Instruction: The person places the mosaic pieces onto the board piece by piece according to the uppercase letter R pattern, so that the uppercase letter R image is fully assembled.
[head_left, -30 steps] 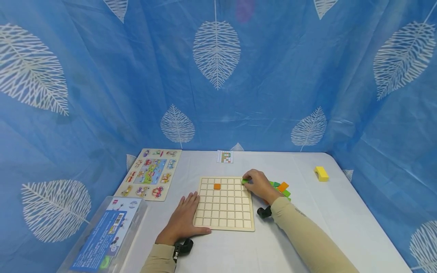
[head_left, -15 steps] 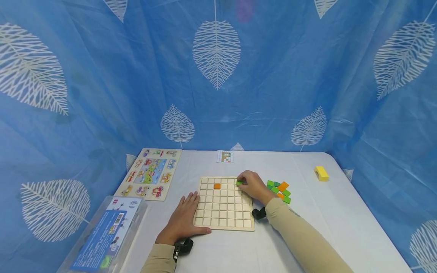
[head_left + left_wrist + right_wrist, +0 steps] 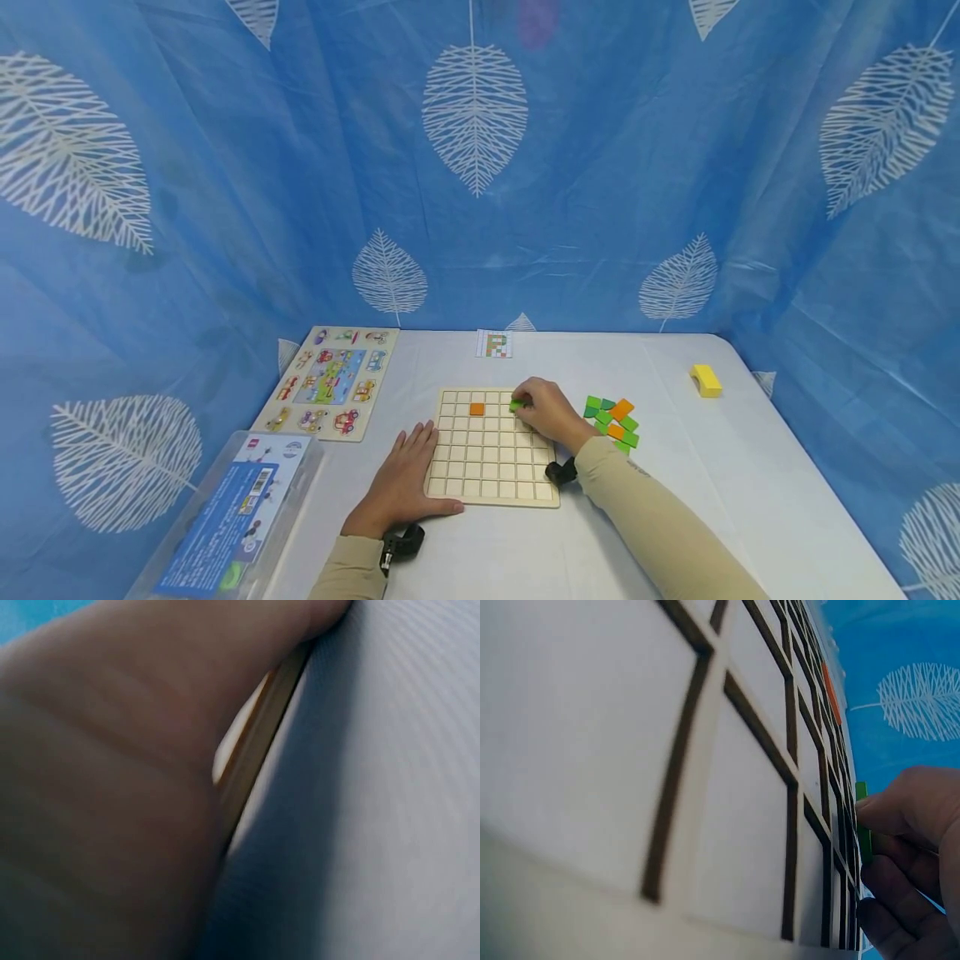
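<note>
A square wooden grid board (image 3: 491, 450) lies on the white table, with one orange square tile (image 3: 477, 409) set in a cell near its top. My right hand (image 3: 551, 412) pinches a green tile (image 3: 517, 406) over the upper right cells; the right wrist view shows the green tile (image 3: 863, 817) between thumb and fingers, close over the grid. My left hand (image 3: 405, 482) rests along the board's left edge, fingers straight and thumb stretched out at the lower left corner. In the left wrist view, the palm (image 3: 112, 772) covers most of the board's edge (image 3: 259, 742).
Several loose green and orange tiles (image 3: 615, 423) lie right of the board. Behind it is a small pattern card (image 3: 494, 344). A vehicle puzzle board (image 3: 330, 383) and a clear plastic box (image 3: 232, 517) stand at left. A yellow arch block (image 3: 706, 381) sits far right.
My right hand has moved left over the board with the green tile, from its upper right corner inward, uncovering more of the loose tiles. The left hand stays in place.
</note>
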A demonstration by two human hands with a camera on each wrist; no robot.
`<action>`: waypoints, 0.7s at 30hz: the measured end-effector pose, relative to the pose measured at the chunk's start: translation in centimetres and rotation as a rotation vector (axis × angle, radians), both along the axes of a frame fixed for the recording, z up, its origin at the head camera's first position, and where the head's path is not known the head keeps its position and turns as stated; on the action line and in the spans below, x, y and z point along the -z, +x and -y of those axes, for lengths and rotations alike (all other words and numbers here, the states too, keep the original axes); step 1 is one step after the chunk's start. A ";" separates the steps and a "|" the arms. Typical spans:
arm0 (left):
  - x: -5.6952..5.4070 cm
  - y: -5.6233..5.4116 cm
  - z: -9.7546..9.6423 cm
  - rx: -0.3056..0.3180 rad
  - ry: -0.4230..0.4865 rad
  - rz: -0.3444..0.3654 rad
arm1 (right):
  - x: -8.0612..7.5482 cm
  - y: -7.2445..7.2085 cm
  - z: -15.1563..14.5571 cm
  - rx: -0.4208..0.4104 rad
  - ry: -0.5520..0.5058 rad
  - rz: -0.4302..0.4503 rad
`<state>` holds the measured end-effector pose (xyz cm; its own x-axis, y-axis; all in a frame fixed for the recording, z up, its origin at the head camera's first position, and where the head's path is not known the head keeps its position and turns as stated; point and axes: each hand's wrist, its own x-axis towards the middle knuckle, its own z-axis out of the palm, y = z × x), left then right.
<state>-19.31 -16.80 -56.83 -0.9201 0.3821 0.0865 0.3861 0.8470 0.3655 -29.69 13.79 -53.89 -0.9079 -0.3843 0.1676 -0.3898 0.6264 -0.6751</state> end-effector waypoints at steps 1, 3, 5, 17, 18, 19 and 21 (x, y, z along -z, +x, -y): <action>0.0 0.0 0.0 0.000 0.000 0.001 | 0.0 0.0 0.1 0.001 0.001 -0.001; -0.1 0.0 0.0 0.000 0.000 0.002 | -0.1 0.1 0.2 -0.005 0.004 -0.002; -0.1 0.0 0.0 -0.001 -0.003 0.003 | -0.3 0.2 0.3 -0.009 0.000 -0.002; -0.2 0.1 0.1 -0.001 -0.002 0.000 | -0.3 0.2 1.7 -0.096 -0.018 -0.054; -0.2 0.1 0.1 0.000 -0.004 0.000 | -0.3 0.2 1.8 -0.099 -0.014 -0.049; -0.2 0.1 0.1 0.002 -0.003 0.000 | -0.2 0.1 2.0 -0.100 -0.011 -0.044; -0.2 0.1 0.0 0.004 0.000 0.001 | -0.2 0.1 2.2 -0.098 -0.002 -0.035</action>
<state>-19.22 -16.84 -56.58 -0.9185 0.3860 0.0853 0.3892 0.8453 0.3661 -29.55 11.59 -53.68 -0.8596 -0.4704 0.1998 -0.4726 0.5828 -0.6610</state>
